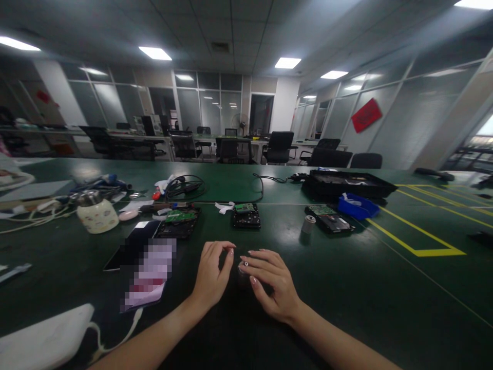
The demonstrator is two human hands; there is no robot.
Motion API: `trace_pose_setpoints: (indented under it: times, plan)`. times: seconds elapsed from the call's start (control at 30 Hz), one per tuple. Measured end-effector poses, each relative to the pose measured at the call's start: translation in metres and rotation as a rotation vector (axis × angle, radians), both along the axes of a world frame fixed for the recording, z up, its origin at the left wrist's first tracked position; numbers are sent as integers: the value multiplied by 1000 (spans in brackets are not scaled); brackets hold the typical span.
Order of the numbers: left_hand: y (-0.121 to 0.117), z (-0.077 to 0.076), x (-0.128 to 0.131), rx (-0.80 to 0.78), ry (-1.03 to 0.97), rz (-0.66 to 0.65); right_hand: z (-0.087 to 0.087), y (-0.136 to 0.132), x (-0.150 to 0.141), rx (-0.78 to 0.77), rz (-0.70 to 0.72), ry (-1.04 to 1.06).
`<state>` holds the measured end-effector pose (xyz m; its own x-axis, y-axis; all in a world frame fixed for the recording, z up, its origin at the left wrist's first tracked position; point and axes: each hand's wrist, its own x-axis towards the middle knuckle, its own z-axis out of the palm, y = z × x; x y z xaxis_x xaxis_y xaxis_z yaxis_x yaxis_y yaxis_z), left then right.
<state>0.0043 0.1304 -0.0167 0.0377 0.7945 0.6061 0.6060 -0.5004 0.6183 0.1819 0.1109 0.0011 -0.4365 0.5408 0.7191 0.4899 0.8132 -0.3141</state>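
Note:
A small dark metal cylinder (243,278) stands on the green table between my hands. My right hand (276,285) has its fingers over the cylinder's top and its thumb against the near right side. A small pale ring (246,263) shows between those fingers. Just left of the cylinder, my left hand (214,271) curls with thumb and index tips pinched close together; whatever sits between them is too small to make out. Beyond the hands lies a black hard drive (247,220) with a green circuit board. A similar metal cylinder (308,224) stands upright farther right.
Other opened drives lie left (181,225) and right (334,221). At right are a blue bin (357,207) and a black tray (348,189). A patterned jar (97,216), two phones and a cabled white device (46,339) occupy the left. Black cables run along the back.

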Motion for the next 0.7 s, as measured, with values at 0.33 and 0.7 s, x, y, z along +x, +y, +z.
trace_pose_setpoints:
  times: [0.33, 0.7]
  plan:
    - [-5, 6, 0, 54, 8, -162, -3, 0, 0, -120, -88, 188]
    - [-4, 7, 2, 28, 14, -170, -9, 17, -3, -739, -44, 529]
